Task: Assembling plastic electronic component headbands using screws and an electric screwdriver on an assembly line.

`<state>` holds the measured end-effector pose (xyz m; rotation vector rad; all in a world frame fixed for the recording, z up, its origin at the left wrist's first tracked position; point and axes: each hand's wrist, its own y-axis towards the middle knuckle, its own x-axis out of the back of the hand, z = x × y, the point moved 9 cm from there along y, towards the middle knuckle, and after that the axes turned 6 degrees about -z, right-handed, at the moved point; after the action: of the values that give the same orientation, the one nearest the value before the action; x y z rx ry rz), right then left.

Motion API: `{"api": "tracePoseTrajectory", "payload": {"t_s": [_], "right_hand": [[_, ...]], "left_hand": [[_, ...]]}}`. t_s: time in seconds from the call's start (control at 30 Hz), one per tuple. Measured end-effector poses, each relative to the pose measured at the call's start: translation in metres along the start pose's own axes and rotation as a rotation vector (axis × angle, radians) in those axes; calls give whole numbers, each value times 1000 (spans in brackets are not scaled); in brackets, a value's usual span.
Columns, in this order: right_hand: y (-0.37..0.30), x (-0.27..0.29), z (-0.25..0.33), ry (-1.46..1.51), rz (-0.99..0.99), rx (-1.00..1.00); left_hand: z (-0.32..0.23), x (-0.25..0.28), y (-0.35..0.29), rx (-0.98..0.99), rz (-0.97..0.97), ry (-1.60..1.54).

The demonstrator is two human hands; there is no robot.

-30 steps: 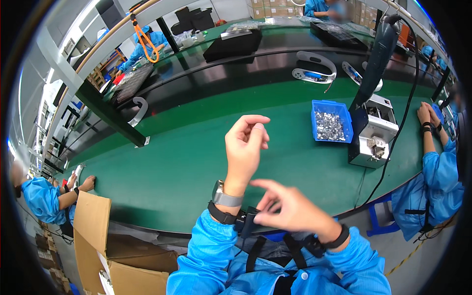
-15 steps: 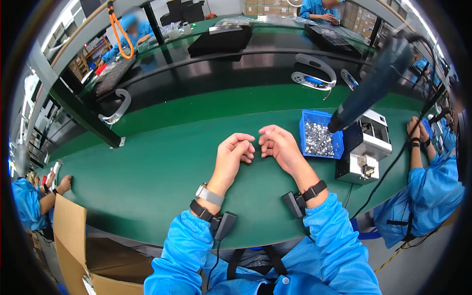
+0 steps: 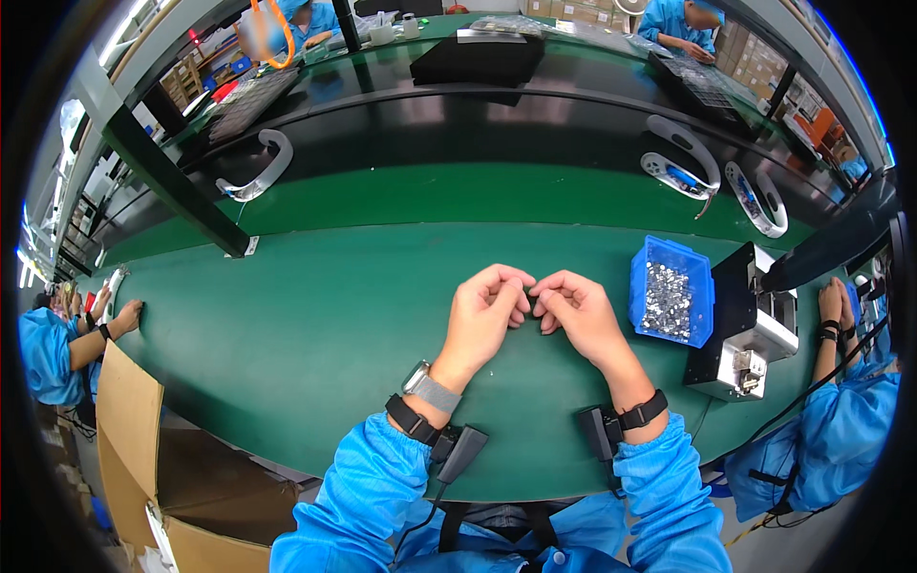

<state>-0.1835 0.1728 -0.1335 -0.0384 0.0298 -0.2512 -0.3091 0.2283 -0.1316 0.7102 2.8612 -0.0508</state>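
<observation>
My left hand (image 3: 485, 310) is held over the green table (image 3: 334, 334), its fingers curled in and the thumb resting against the index finger. Facing it, my right hand (image 3: 581, 313) is curled the same way. The fingertips of the two hands almost meet, and no object shows in either. Nearest to my right hand stands a blue plastic bin (image 3: 709, 304) filled with small shiny metal parts (image 3: 667, 304). Right of the bin is a black and silver bench machine (image 3: 740, 334).
A dark powered screwdriver (image 3: 831, 239) hangs above the machine. Curved white handle-like housings (image 3: 683, 172) lie along the back ledge. An open cardboard box (image 3: 134, 420) is at the lower left. Co-workers sit at both sides, one hand (image 3: 127, 315) at the left edge.
My hands have come closer together, fingertips nearly meeting. The view has shifted, so the bin and machine appear farther right and lower, and the screwdriver sits nearer the right rim.
</observation>
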Motion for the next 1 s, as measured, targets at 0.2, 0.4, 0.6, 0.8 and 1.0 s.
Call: {"api": "tracePoseTrajectory", "payload": {"t_s": [0.2,0.4,0.6,0.8,1.0], "right_hand": [[-2,5,4,68,-43,-42],[-22,-18,40,644,287,14],[-40,-10,81,999,411,210],[-12,-1,10,541,-55,-91],[-10,-20,-4,46,64,-71]], "left_hand": [[-4,29,9,-25,-145,-17],[-7,8,0,-81,-68,240],[-9,11,3,-71,-62,252],[-8,12,5,-67,-67,257],[-7,14,3,-48,-69,-68]]}}
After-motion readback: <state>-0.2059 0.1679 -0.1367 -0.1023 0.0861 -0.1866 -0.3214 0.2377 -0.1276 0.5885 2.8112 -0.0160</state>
